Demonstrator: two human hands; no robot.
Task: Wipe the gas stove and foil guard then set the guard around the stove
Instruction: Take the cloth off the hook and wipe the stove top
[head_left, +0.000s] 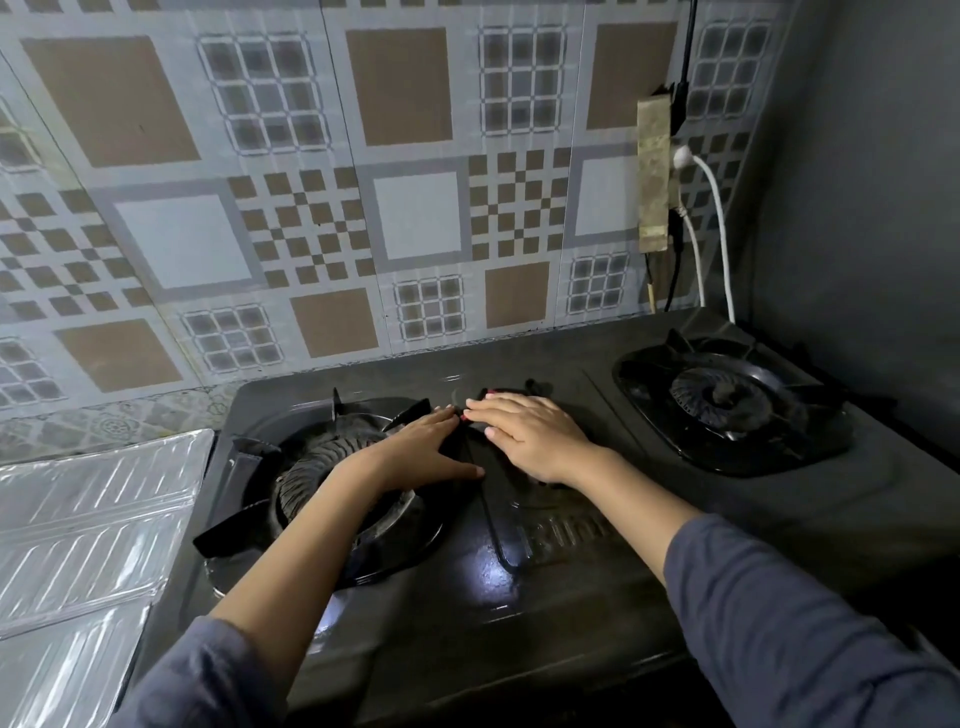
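From the head camera I saw both hands lying flat on the gas stove (597, 587), in the middle strip of its top between the two burners. The left hand (423, 447) had straight fingers and the thumb spread toward the front edge, its wrist crossing the left burner (306, 483). The right hand (530, 431) lay just beside it, fingers straight and close together, fingertips almost meeting the left's. Something dark lay under the palms; I could not tell whether it was a cloth. The right burner (727, 400) stood well apart, near the stove's back right corner. The foil guard (93, 519) lay unfolded and flat just beside the stove's left edge, untouched by either hand. Behind the stove stood a patterned wall (405, 208), with a power strip (654, 176) and white cords (719, 234) above the back right corner.
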